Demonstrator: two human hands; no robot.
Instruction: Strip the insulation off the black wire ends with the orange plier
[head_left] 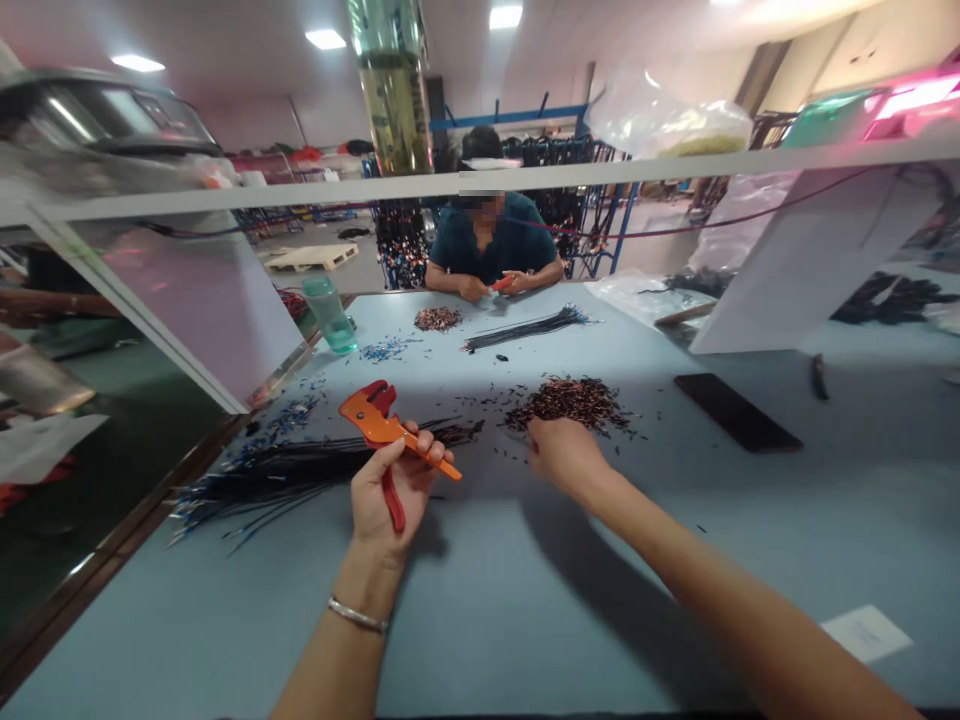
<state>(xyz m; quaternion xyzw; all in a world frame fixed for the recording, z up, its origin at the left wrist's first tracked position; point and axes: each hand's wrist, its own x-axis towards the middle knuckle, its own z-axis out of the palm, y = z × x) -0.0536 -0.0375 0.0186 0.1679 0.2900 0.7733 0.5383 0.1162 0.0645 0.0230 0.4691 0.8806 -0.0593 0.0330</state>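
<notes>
Many thin black, blue-ended wires (307,463) lie centre-left; near mid-frame, the left hand (394,490) has fingers wrapped around an orange-and-red plier-like tool (379,425); right of centre, the right hand (566,455), finger closure hidden, meets a copper-and-black heap of small pieces (577,400).

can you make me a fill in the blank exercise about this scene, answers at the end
1. The left grip holds an orange and ____ hand tool.
2. The bracelet is on the ____ wrist.
3. The right grip is at the pile of small dark pieces, and the black phone lies to that pile's ____ in the picture.

Missing words: red; left; right
</notes>
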